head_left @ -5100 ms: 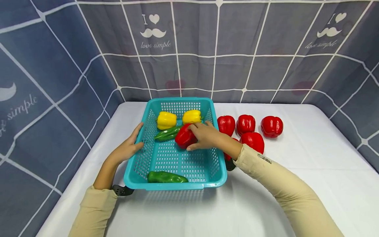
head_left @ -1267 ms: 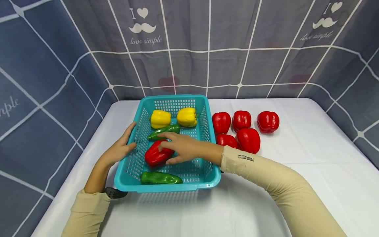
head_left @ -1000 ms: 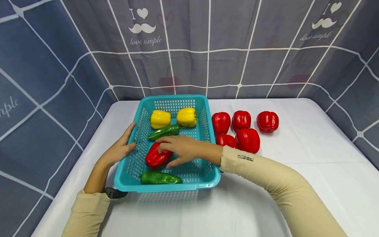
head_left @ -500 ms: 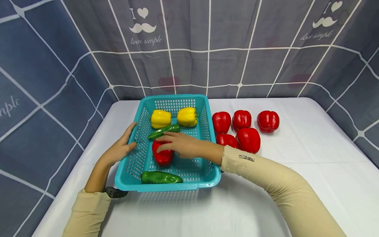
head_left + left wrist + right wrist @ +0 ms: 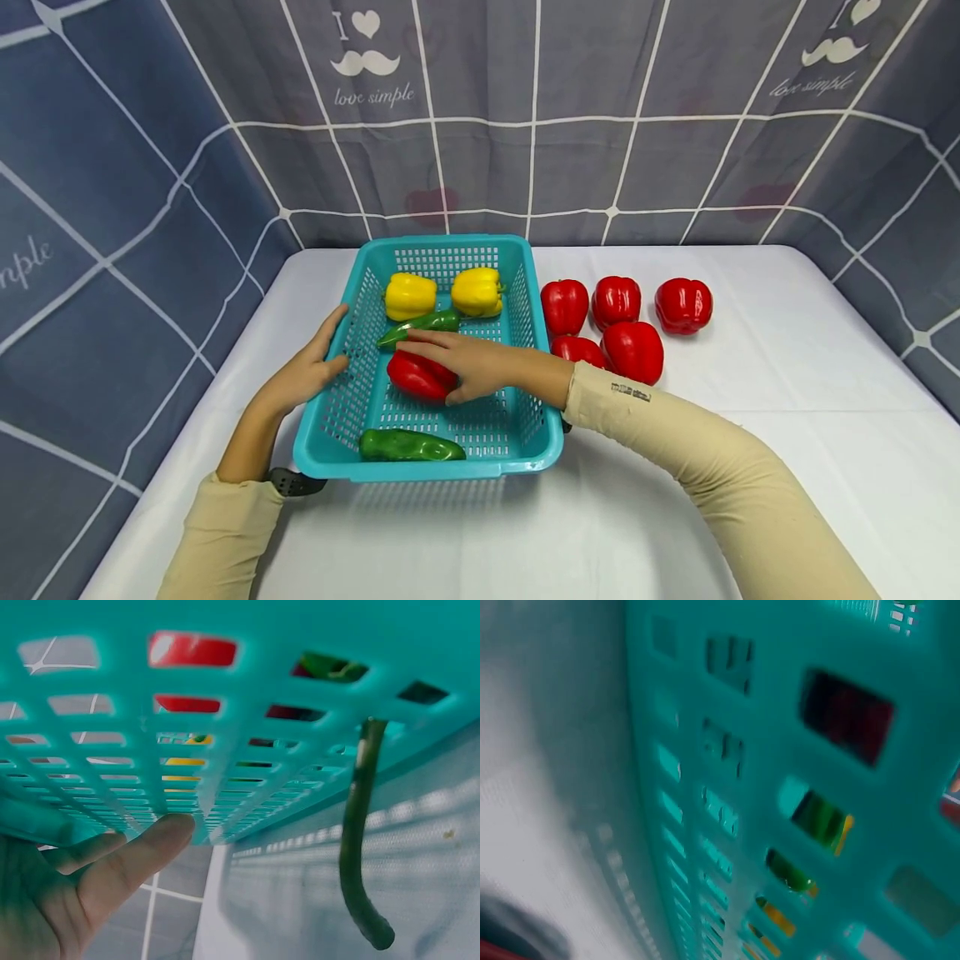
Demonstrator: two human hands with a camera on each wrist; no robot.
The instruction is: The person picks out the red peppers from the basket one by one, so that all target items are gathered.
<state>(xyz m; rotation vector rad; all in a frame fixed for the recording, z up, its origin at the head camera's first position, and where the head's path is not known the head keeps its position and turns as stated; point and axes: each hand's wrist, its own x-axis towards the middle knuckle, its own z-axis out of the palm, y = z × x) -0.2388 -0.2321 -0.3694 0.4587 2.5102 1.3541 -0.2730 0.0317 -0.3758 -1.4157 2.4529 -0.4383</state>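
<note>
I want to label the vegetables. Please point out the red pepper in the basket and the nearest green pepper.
red bell pepper (image 5: 417, 377), head view, its exposed left side
green pepper (image 5: 408, 446), head view, middle of its body

The curtain (image 5: 480, 125) behind the table carries "I", a heart and a moustache over "love simple" at upper left of centre; the same print repeats at upper right; "simple" shows at far left; the sleeve (image 5: 675, 425) label is too small to read.

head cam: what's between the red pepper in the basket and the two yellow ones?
A green pepper lies between the red pepper and the yellow peppers, seen in the head view.
</note>
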